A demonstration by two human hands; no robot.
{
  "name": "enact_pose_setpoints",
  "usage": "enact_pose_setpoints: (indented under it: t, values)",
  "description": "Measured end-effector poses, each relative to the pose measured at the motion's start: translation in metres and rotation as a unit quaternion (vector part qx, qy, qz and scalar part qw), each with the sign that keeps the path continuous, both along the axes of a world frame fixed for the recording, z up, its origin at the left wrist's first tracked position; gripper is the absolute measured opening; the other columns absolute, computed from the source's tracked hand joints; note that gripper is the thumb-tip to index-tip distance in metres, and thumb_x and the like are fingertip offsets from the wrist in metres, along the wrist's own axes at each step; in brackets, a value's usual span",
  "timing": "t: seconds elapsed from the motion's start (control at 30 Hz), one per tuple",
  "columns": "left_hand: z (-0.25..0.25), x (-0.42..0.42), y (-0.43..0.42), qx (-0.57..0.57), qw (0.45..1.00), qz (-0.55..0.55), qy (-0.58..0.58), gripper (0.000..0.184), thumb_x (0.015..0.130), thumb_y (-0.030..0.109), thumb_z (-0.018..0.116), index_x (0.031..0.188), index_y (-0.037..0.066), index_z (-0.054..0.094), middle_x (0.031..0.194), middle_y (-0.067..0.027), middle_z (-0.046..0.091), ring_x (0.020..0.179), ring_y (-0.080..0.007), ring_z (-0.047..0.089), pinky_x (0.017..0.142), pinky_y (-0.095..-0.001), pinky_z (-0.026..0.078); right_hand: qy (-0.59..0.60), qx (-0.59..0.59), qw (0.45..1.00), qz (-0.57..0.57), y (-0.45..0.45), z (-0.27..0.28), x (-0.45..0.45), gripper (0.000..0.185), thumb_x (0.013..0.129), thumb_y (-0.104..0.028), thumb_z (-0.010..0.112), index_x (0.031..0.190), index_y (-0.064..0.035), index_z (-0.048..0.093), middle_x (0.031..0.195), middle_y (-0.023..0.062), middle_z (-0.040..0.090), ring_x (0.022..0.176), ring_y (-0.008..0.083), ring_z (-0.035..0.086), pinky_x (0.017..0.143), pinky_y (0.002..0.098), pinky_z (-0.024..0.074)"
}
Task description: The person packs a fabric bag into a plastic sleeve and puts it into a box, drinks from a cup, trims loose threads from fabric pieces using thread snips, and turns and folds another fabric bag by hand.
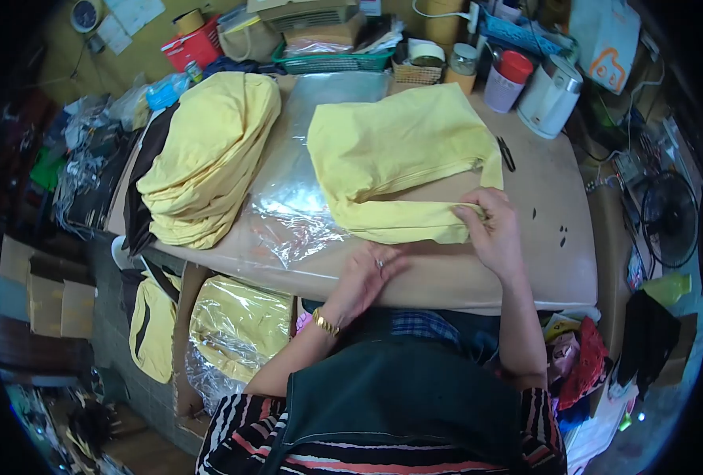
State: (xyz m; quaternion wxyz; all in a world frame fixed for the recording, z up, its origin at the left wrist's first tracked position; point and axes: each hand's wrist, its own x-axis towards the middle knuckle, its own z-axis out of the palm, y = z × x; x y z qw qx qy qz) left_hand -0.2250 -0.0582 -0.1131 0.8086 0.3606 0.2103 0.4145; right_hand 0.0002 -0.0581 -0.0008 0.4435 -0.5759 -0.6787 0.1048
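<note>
A yellow garment [399, 134] lies spread on the table, one long narrow part of it running along the near side. My right hand [490, 233] pinches the end of that narrow part between thumb and fingers. My left hand [365, 277] rests at the table's front edge, just below the garment, holding nothing, its fingers loosely apart. Clear plastic bags [296, 206] lie flat to the left, partly under the garment. Farther left is a tall heap of folded yellow garments [209, 158] with dark cloth beside it.
A thin black tool [507, 154] lies right of the garment. Along the back stand an electric kettle [551, 96], a red-lidded cup [509, 81] and a green basket [331, 63]. Below the table's left side, a carton [183, 348] holds a bagged yellow garment [240, 321]. A fan [669, 218] stands at right.
</note>
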Motion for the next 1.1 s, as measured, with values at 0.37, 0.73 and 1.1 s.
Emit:
enact_pose_setpoints:
  t: [0.37, 0.73, 1.1]
  values:
    - [0.021, -0.005, 0.042, -0.166, 0.937, 0.183, -0.246, 0.038, 0.099, 0.024, 0.055, 0.130, 0.003, 0.049, 0.125, -0.0103, 0.061, 0.117, -0.0204, 0.059, 0.100, -0.0345, 0.051, -0.174, -0.099, 0.980, 0.015, -0.039, -0.009, 0.009, 0.014, 0.083, -0.015, 0.070, 0.090, -0.0047, 0.063, 0.077, 0.0107, 0.062, 0.082, 0.0288, 0.058, 0.089, 0.0428, 0.0424]
    - [0.025, 0.020, 0.009, -0.125, 0.972, 0.144, -0.135, 0.023, 0.097, 0.025, 0.060, 0.109, 0.006, 0.062, 0.098, -0.0023, 0.069, 0.087, -0.0095, 0.065, 0.076, -0.0263, 0.056, -0.239, 0.154, 0.958, -0.029, 0.013, -0.002, -0.082, 0.021, 0.076, -0.020, 0.076, 0.088, -0.0092, 0.063, 0.079, 0.0042, 0.062, 0.079, 0.0202, 0.060, 0.090, 0.0415, 0.0381]
    - [0.003, -0.015, 0.009, -0.216, 0.944, 0.012, -0.250, 0.038, 0.097, 0.016, 0.056, 0.130, 0.001, 0.047, 0.127, -0.0134, 0.058, 0.122, -0.0239, 0.055, 0.107, -0.0394, 0.043, -0.180, -0.314, 0.929, 0.080, 0.026, -0.026, 0.024, 0.026, 0.087, -0.025, 0.065, 0.088, 0.0006, 0.061, 0.074, 0.0172, 0.060, 0.076, 0.0296, 0.065, 0.069, 0.0387, 0.0488]
